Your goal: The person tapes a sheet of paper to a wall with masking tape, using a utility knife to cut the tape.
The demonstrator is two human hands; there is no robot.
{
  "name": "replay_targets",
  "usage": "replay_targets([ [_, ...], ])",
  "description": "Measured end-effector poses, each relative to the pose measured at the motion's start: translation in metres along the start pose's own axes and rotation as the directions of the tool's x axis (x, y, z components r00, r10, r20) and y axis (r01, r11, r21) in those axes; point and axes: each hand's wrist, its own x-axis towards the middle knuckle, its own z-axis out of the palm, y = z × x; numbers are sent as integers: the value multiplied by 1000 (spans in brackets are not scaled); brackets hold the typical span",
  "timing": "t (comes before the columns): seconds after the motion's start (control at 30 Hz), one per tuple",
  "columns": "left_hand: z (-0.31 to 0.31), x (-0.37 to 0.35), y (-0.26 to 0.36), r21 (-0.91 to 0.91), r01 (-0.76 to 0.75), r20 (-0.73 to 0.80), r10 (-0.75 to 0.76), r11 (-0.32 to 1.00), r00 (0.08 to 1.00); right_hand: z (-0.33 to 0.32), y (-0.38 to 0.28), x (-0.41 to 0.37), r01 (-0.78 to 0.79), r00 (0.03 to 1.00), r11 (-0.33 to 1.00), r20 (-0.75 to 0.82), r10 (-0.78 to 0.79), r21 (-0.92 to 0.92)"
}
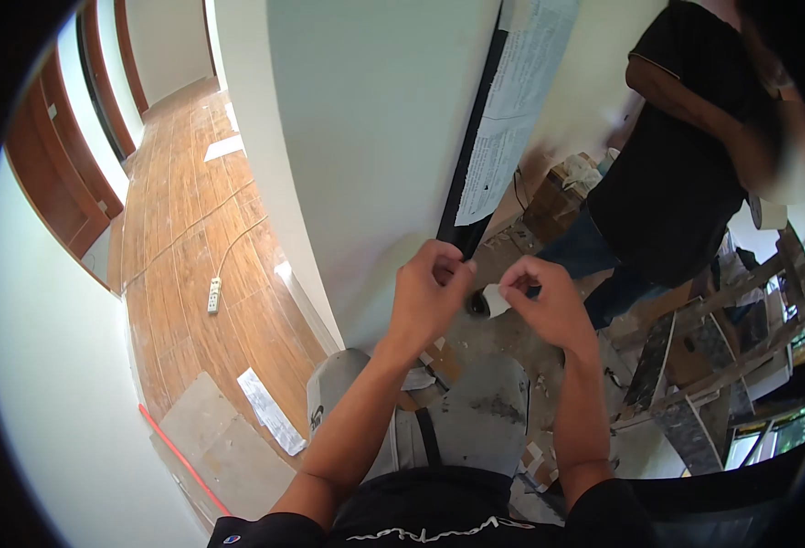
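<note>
A long black strip (462, 183) runs down the edge of the pale wall, with printed white paper (494, 151) along it. My left hand (430, 292) is at the strip's lower end, thumb and fingertips pinched together; what lies between them is too small to name. To the right, my right hand (549, 301) pinches a small white piece (494, 300) between thumb and finger. A dark round opening shows just left of that piece.
A co-worker in a black shirt (677, 164) stands at the right, near a wooden rack (722, 356). A power strip (213, 296) and a paper sheet (271, 411) lie on the floor at the left. The wall's corner (302, 210) stands close before me.
</note>
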Motion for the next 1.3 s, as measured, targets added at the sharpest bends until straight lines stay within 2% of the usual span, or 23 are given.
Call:
replay_targets([
  [0.03,9,5,-9,-146,95,-172,-119,985,978,-3,10,1,48,994,996,-100,-41,72],
  [0.07,17,7,-16,-156,89,-187,-118,984,975,-5,15,4,105,977,985,-199,-76,138],
  [0.1,24,10,-18,-384,155,-216,-252,910,943,-6,14,7,112,978,986,-187,-87,126],
  [0.13,32,12,-21,-593,195,-208,-383,781,900,-8,14,8,82,974,951,-226,-12,300],
  [0.17,39,15,-26,-605,185,-216,-383,774,898,-10,13,10,57,965,884,-251,70,464],
  [0.23,50,24,-32,-778,101,-218,-417,621,882,-4,15,20,84,961,859,-270,65,505],
  [0.37,63,39,-38,-834,23,-238,-396,552,887,11,16,41,149,942,753,-322,88,641],
  [0.5,64,48,-44,-876,0,-220,-401,482,889,19,24,56,165,936,761,-343,80,627],
  [0.63,64,54,-42,-914,-2,-200,-447,406,872,33,23,68,169,912,843,-405,62,510],
  [0.9,64,59,-33,-923,-16,-227,-511,385,829,48,13,93,219,878,921,-477,-41,323],
  [0.97,68,60,-33,-923,-32,-244,-519,382,819,56,11,96,259,836,944,-538,-113,205],
  [1.1,72,59,-29,-925,-45,-261,-544,377,798,67,7,100,260,801,954,-586,-125,152],
  [1.27,79,58,-30,-934,-59,-275,-600,353,751,70,3,102,208,743,978,-649,-161,-4],
  [1.3,81,57,-33,-947,-28,-229,-611,320,757,71,2,103,209,746,978,-646,-164,-6],
])
